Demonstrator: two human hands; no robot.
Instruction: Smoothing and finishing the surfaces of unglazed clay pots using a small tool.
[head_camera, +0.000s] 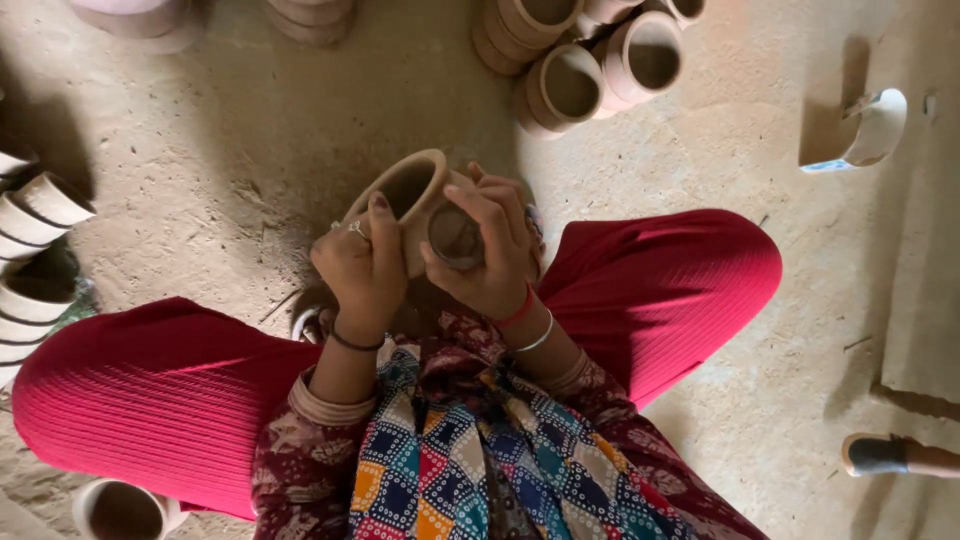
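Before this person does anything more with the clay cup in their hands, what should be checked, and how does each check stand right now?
1. Clay cup held off the floor: ok, it sits between both hands.
2. Left hand grip: ok, fingers wrap the cup's side.
3. Right hand placement: ok, fingers curl over the cup's base.
4. Cup free of cracks: cannot tell, the surface is too shaded.
5. Space from the stacked cups on the floor: ok, they lie apart, beyond the hands.
6. Cup's rim intact: ok as far as it shows.
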